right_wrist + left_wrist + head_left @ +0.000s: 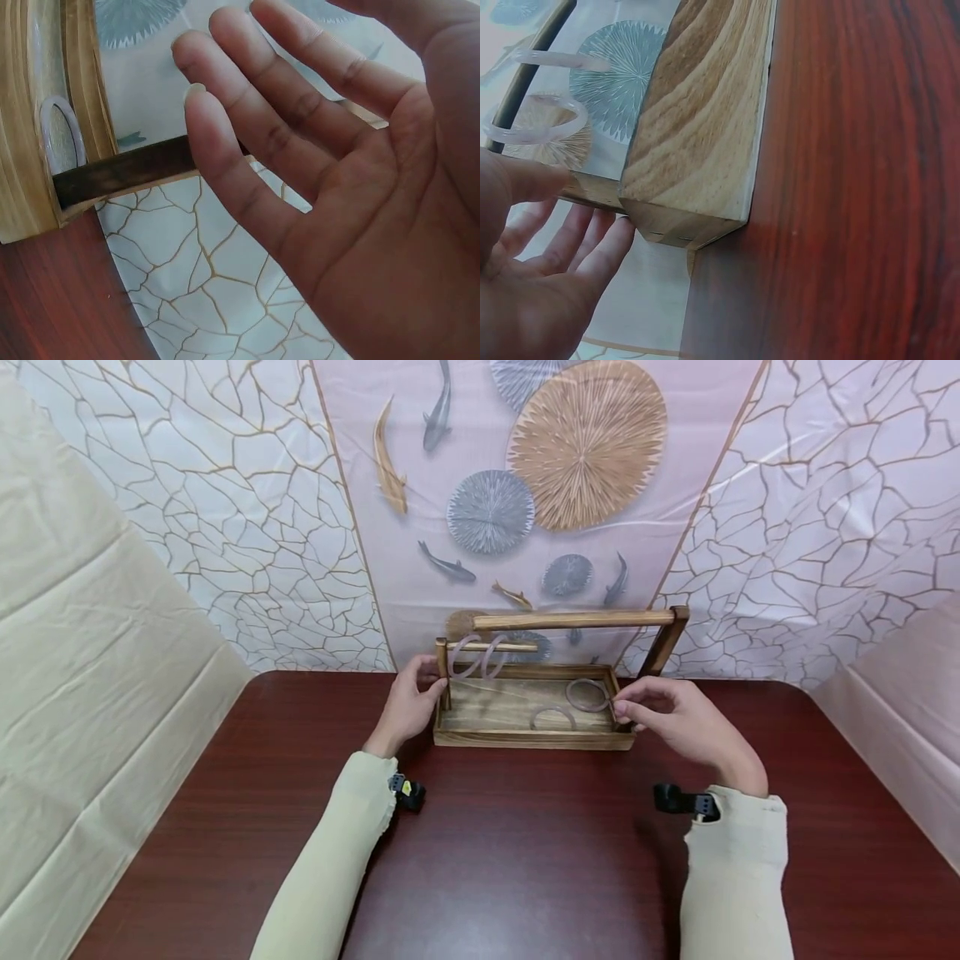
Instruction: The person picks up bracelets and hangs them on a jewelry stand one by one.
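Note:
A wooden bangle stand (534,739) with a tray-like base stands at the back of the table. My left hand (408,706) holds its short left post (442,672), thumb on one side and fingers on the other. Two pale translucent bangles (492,657) hang on the lower bar (525,647) beside it. In the tray, one bangle (587,682) leans by the right end wall and another (553,708) lies near the front. My right hand (678,718) is at the right end, by the tall right post (660,647); its loosely bent fingers (217,127) overlap that post in the right wrist view.
A long upper bar (573,619) runs left from the tall post above the tray. Behind the stand hangs a patterned cloth (491,514) with fish and round leaves. The dark red table (525,860) extends in front, and a cream cloth (97,652) closes the left side.

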Available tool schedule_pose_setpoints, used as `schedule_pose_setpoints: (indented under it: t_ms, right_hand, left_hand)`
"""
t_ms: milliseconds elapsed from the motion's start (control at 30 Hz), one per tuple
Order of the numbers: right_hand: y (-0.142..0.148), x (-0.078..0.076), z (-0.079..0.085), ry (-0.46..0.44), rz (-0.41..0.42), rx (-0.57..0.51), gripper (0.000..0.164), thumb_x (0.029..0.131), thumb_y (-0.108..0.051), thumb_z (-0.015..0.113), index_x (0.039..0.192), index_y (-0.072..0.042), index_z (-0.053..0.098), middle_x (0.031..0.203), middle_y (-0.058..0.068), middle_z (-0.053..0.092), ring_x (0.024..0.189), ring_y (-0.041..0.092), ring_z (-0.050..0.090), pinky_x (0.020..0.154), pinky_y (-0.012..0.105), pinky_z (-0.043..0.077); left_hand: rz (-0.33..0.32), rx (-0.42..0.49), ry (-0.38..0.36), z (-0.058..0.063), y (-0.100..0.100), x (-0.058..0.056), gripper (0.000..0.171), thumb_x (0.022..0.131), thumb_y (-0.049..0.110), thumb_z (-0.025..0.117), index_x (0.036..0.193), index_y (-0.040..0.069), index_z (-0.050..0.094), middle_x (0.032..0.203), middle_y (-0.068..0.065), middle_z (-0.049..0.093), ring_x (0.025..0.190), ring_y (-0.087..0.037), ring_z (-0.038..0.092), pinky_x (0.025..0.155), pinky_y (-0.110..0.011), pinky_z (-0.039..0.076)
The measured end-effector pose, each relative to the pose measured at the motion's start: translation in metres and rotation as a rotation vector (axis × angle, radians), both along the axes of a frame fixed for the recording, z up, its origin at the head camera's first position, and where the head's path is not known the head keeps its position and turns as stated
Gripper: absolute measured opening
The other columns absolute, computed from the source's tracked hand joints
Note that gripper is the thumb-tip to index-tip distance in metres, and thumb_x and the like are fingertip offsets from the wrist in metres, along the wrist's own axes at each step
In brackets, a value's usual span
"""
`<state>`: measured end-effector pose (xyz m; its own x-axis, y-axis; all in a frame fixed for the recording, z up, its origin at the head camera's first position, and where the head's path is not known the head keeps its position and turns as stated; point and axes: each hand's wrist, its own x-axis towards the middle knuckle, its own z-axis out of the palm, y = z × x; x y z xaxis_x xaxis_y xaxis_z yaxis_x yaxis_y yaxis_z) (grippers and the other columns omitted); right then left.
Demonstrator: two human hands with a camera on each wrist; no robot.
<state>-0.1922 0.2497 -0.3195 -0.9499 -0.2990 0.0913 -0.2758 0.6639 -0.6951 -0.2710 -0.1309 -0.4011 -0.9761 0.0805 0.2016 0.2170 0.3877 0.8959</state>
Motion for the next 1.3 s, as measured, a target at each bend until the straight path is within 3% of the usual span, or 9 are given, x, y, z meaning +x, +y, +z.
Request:
schedule_pose_setpoints:
  t_ms: [133, 433, 600, 733, 1033, 1300]
  right_hand:
    - [0.008, 0.001, -0.002, -0.012, -0.017, -0.01, 0.025, 0.101, -0.033, 0.064, 0.111, -0.011, 0.071, 0.104, 0.013, 0.075, 0.087, 0.008, 0.072, 0.08, 0.023, 0.058]
    - [0.023, -0.002, -0.014, 0.086, -0.106, -0.034, 0.019, 0.1, -0.028, 0.067, 0.104, -0.01, 0.07, 0.091, -0.002, 0.076, 0.08, 0.005, 0.07, 0.075, 0.018, 0.053]
    - [0.024, -0.005, -0.024, 0.14, -0.175, -0.056, 0.024, 0.096, -0.035, 0.071, 0.1, -0.012, 0.067, 0.092, -0.005, 0.068, 0.085, 0.005, 0.06, 0.073, 0.018, 0.044]
    - [0.024, -0.007, -0.027, 0.169, -0.23, -0.077, 0.03, 0.094, -0.036, 0.074, 0.1, -0.009, 0.061, 0.096, -0.001, 0.061, 0.086, 0.006, 0.054, 0.072, 0.019, 0.041]
    - [0.026, -0.015, -0.03, 0.145, -0.205, -0.109, 0.047, 0.098, -0.028, 0.07, 0.135, -0.005, 0.051, 0.126, 0.016, 0.065, 0.099, -0.011, 0.056, 0.084, 0.008, 0.044]
    - [0.023, -0.021, -0.038, 0.186, -0.166, -0.064, 0.033, 0.102, -0.025, 0.063, 0.131, -0.009, 0.061, 0.119, 0.013, 0.07, 0.098, -0.01, 0.056, 0.081, 0.01, 0.043]
  left_hand:
    - [0.003, 0.004, 0.006, 0.001, 0.0, 0.002, 0.038, 0.103, 0.009, 0.058, 0.14, 0.005, 0.049, 0.137, -0.016, 0.057, 0.126, -0.032, 0.058, 0.104, -0.046, 0.05]
    - [0.032, 0.04, 0.004, 0.0, -0.001, 0.01, 0.036, 0.103, 0.008, 0.055, 0.138, 0.005, 0.045, 0.135, -0.017, 0.056, 0.126, -0.032, 0.059, 0.103, -0.046, 0.05]
    - [0.052, 0.056, 0.01, -0.006, -0.007, 0.016, 0.036, 0.103, 0.005, 0.055, 0.136, 0.002, 0.042, 0.133, -0.018, 0.056, 0.124, -0.032, 0.06, 0.103, -0.045, 0.052]
    - [0.025, 0.056, 0.036, -0.004, -0.011, 0.021, 0.036, 0.101, 0.003, 0.056, 0.135, -0.001, 0.043, 0.13, -0.019, 0.056, 0.125, -0.033, 0.06, 0.105, -0.045, 0.053]
    - [0.0, -0.041, 0.069, 0.006, -0.015, 0.03, 0.026, 0.1, 0.003, 0.058, 0.126, 0.001, 0.054, 0.127, -0.018, 0.061, 0.121, -0.031, 0.062, 0.102, -0.045, 0.054]
    - [-0.005, -0.187, 0.136, 0.006, -0.016, 0.035, 0.018, 0.1, 0.007, 0.06, 0.116, 0.002, 0.063, 0.116, -0.013, 0.066, 0.11, -0.028, 0.064, 0.094, -0.045, 0.055]
